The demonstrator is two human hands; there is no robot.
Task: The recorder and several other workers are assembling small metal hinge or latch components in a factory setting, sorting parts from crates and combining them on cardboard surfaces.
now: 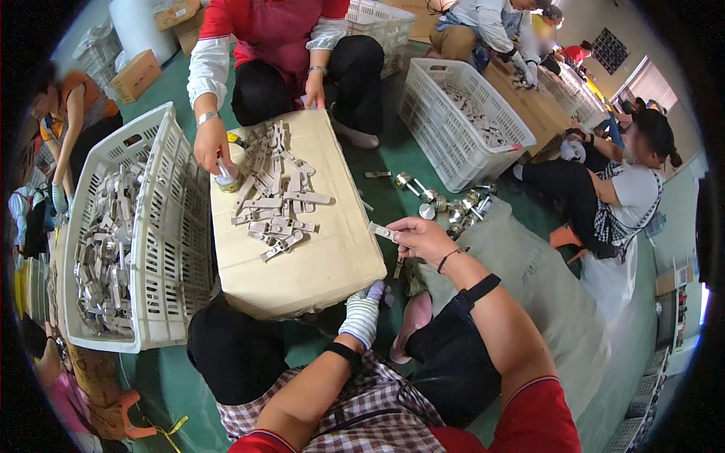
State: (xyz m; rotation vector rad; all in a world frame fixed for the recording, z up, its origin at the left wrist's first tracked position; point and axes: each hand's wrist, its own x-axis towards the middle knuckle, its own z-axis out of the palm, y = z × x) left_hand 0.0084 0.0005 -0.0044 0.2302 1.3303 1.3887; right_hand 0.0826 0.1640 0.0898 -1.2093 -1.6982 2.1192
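Observation:
My right hand (425, 240) is closed in a pinch on a small, long grey metal part (383, 231), held just past the right edge of a cardboard box (317, 260). My left hand (362, 315), in a striped glove, is low by the box's near right corner. Its fingers are partly hidden, so I cannot tell whether they hold anything. Several similar grey metal parts (281, 200) lie in a loose pile on the box. Across from me, another person's hand (211, 147) grips a small round container (228, 180) at the box's left edge.
A white plastic crate (170, 226) full of metal parts stands on the left; another crate (453, 143) stands at the back right. Shiny metal pieces (457, 211) lie on the green floor beside a large translucent plastic sack (521, 279). Other people sit nearby.

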